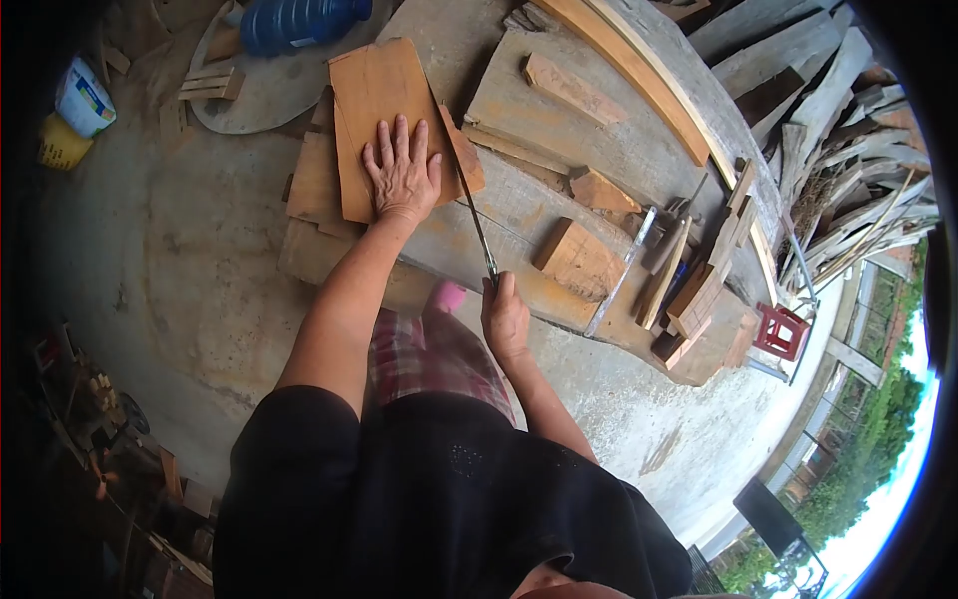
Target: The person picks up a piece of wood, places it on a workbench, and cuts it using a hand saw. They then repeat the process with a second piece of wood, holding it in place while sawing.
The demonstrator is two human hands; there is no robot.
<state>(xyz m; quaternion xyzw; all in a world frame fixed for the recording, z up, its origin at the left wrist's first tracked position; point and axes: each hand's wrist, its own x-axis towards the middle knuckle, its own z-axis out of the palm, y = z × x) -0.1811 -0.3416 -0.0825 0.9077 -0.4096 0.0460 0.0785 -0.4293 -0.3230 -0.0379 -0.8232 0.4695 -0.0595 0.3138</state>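
My left hand [404,178] lies flat with fingers spread on a brown wooden board [374,85]. In my right hand [507,321] is the handle of a handsaw [476,222], gripped in closed fingers. Its thin blade shows almost edge-on and runs up along the board's right edge. To the right of the blade, a narrow pointed piece of wood [461,155] sits close against it. The board rests over other planks [314,185] on a low work surface [439,240].
A wood block [581,260], a metal straightedge [621,272] and wood scraps [699,299] lie to the right. Long curved strips [639,75] run along the far side. A blue bottle [304,22] is at upper left, a red stool [781,331] at right, and piled timber [838,130] beyond.
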